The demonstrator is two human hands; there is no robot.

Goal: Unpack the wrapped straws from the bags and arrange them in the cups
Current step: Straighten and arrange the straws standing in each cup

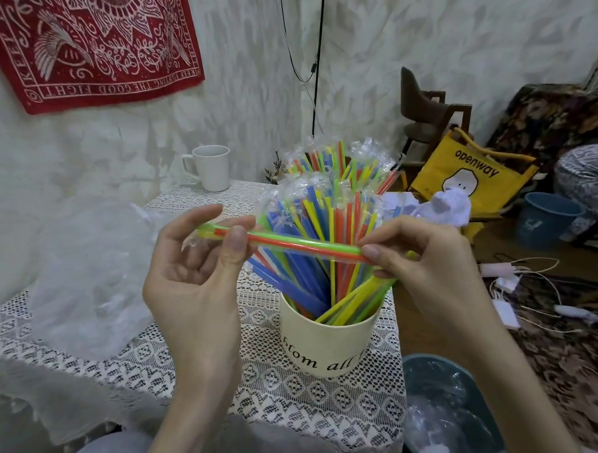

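**Wrapped straws held crosswise above the front cup**

Wrapped straws (pixel 301 244), one green and one orange lying side by side in clear film, are held in the air between both hands, just above and in front of the cream cup (pixel 325 341). Their long axis runs nearly horizontal, from upper left to lower right, with the left end slightly higher. Loose clear wrapper extends past the left end.

Left hand (pixel 194 285): palm faces the camera. The thumb presses the straws from the front near their left end and the index finger curves over them from behind, forming a pinch. The remaining fingers are loosely curled.

Right hand (pixel 426 265): thumb and fingertips pinch the right end of the same straws, with the fingers bent around it.

The cream cup stands on the lace tablecloth (pixel 270 392) and bears black lettering. It holds a dense bundle of blue, yellow, green and orange straws (pixel 311 225) standing upright and fanning outward, most with clear wrapper at their tops. A second bundle of straws (pixel 343 166) rises behind it; its container is hidden.

A white mug (pixel 213 168) stands at the far edge of the table. Crumpled clear plastic bags (pixel 87 276) lie on the table left of the hands. A blue bin (pixel 446 408) holding clear plastic sits on the floor to the right of the table.
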